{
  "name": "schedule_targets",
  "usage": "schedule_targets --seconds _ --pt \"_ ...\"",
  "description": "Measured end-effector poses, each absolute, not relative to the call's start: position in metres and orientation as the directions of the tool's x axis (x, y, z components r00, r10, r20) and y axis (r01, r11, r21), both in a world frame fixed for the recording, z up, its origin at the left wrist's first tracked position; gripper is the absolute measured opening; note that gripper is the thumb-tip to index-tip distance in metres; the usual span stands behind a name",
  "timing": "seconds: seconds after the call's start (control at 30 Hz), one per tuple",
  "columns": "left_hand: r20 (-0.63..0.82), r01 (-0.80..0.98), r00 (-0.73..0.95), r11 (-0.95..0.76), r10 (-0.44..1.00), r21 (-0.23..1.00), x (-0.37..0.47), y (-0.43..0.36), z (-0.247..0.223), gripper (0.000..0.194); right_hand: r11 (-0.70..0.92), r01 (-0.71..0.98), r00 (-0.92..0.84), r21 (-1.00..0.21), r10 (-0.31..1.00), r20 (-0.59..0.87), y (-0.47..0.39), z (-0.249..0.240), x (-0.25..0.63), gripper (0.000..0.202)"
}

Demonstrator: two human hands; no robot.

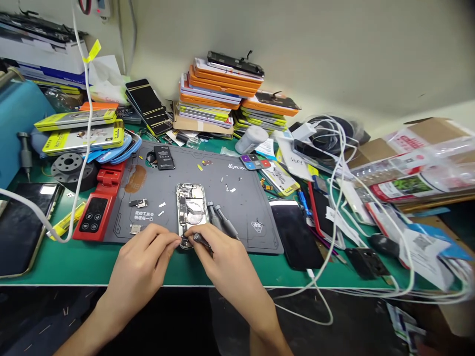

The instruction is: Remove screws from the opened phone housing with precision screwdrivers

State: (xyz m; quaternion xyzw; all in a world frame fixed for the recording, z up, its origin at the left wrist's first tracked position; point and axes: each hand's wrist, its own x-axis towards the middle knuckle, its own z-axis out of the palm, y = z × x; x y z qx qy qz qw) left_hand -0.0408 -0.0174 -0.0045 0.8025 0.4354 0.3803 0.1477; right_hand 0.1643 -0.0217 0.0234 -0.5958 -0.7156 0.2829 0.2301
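Note:
An opened smartphone lies upright-on on the grey mat, its metal frame and inner parts showing. My left hand is closed in a pinch at the phone's lower left edge; whatever is between its fingertips is too small to make out. Over the phone's lower right corner, my right hand is closed with a dark screwdriver in its grip, and its fingertips touch the phone's bottom end. Two more screwdrivers lie just right of the phone. A loose phone battery rests near the mat's top left.
Small parts are scattered on the mat. A red device stands at its left edge. To the right lie a black phone and tangled white cables. Stacked orange boxes stand at the back; cartons stand right.

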Motion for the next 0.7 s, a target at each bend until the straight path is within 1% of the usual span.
schedule_targets --seconds 0.2,0.3,0.4,0.47,0.6,0.7 --pt "0.477 0.565 0.337 -0.580 0.812 0.588 -0.040 -0.017 -0.004 0.010 0.138 0.793 -0.212 -0.594 0.975 -0.057 -0.019 0.028 0.163 0.019" --pt "0.511 0.535 0.334 -0.606 0.792 0.589 -0.040 -0.019 -0.001 0.011 0.119 0.795 -0.201 -0.595 0.977 -0.073 -0.020 0.030 0.162 0.019" --pt "0.580 0.553 0.310 -0.639 0.754 0.535 -0.048 -0.026 0.003 0.010 0.118 0.760 -0.149 -0.640 0.989 0.005 -0.027 0.027 0.164 0.020" --pt "0.628 0.608 0.274 -0.637 0.728 0.473 -0.059 -0.033 0.006 0.013 0.146 0.758 -0.132 -0.636 0.989 0.069 -0.034 0.022 0.166 0.022" --pt "0.647 0.660 0.195 -0.587 0.737 0.469 -0.084 -0.044 0.005 0.018 0.199 0.779 -0.161 -0.595 0.980 0.117 -0.043 0.013 0.171 0.020" --pt "0.660 0.672 0.177 -0.579 0.730 0.460 -0.095 -0.044 0.001 0.018 0.200 0.760 -0.161 -0.618 0.980 0.120 -0.041 0.011 0.172 0.017"
